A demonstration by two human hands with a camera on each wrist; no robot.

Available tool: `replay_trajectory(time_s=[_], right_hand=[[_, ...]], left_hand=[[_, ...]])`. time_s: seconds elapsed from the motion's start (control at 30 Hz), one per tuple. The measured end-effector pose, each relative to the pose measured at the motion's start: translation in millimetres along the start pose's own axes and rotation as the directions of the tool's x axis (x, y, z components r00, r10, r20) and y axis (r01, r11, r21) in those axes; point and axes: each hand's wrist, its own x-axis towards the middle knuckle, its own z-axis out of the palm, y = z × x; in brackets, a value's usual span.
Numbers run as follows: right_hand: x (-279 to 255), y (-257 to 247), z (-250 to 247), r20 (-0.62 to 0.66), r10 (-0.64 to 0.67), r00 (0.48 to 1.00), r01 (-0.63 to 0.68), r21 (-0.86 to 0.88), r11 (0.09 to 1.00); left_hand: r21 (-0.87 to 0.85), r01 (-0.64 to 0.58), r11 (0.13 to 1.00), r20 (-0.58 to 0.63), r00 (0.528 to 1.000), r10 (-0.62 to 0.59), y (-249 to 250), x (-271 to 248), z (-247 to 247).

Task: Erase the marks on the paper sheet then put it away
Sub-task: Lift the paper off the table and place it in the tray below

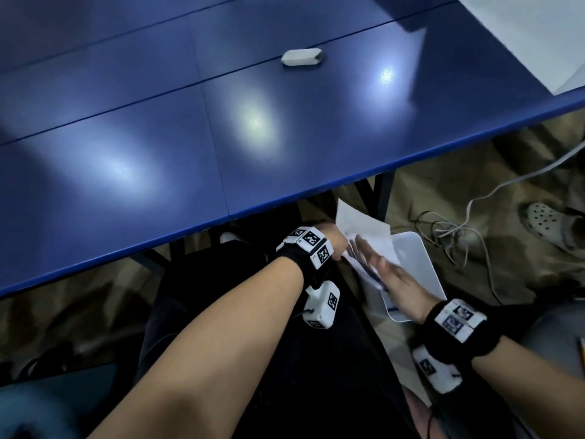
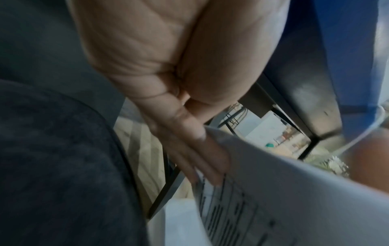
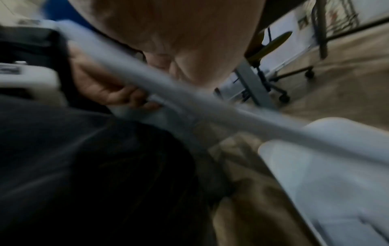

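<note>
The white paper sheet is held below the blue table's near edge, over my lap. My left hand grips its left edge; in the right wrist view that hand's curled fingers close round the blurred sheet. My right hand lies flat on the sheet with straight fingers. In the left wrist view, printed lines show on the paper beside my fingers. A white eraser lies on the table, far from both hands.
A white tray sits on the floor just under the paper and also shows in the right wrist view. The blue table spans the upper picture. A grey cable and a perforated shoe lie on the floor to the right.
</note>
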Motion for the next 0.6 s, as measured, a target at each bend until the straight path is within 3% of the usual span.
replay_trajectory(time_s=[0.03,0.1,0.17,0.23,0.3,0.33,0.43,0.5,0.53,0.6], right_hand=[[-5.5,0.9,12.5,0.039,-0.014,0.999,0.018,-0.085,0.996],[-11.5,33.2,24.5,0.039,0.042,0.998,-0.039,-0.081,0.996],[-14.5,60.4,20.1,0.022,0.196,0.98,-0.195,-0.013,0.981],[-13.3,82.0,5.3,0.004,0.409,0.913,-0.409,0.017,0.912],[-13.6,75.3,-15.9,-0.055,0.507,0.86,-0.51,-0.077,0.857],[-15.7,59.5,-20.7,-0.106,0.483,0.869,-0.492,-0.081,0.867],[-22.7,16.6,-19.2,-0.138,0.196,0.971,-0.167,0.199,0.966],[-23.3,8.3,-1.6,-0.085,0.098,0.992,-0.081,0.18,0.98],[-21.0,18.9,7.5,-0.044,0.107,0.993,-0.1,0.138,0.985],[-14.5,59.8,14.5,-0.026,0.279,0.96,-0.275,0.092,0.957]], left_hand=[[-0.011,-0.035,0.999,-0.065,0.997,0.034,1.7,-2.0,-1.6],[-0.017,-0.035,0.999,-0.07,0.997,0.034,-6.0,0.4,-1.9],[0.027,-0.05,0.998,-0.056,0.997,0.051,-7.7,4.5,3.2],[0.051,-0.046,0.998,-0.079,0.996,0.049,-8.6,4.9,8.0],[0.069,-0.036,0.997,-0.097,0.994,0.043,-11.4,5.4,10.1],[0.011,-0.021,1.0,-0.102,0.994,0.022,-10.8,4.0,9.3],[-0.079,-0.015,0.997,-0.089,0.996,0.007,-8.1,7.3,9.1],[-0.23,0.022,0.973,-0.075,0.996,-0.04,-7.0,4.3,5.7],[-0.25,0.005,0.968,-0.097,0.995,-0.03,-8.6,5.7,6.7],[-0.254,0.004,0.967,-0.087,0.996,-0.027,-8.6,3.9,6.3]])
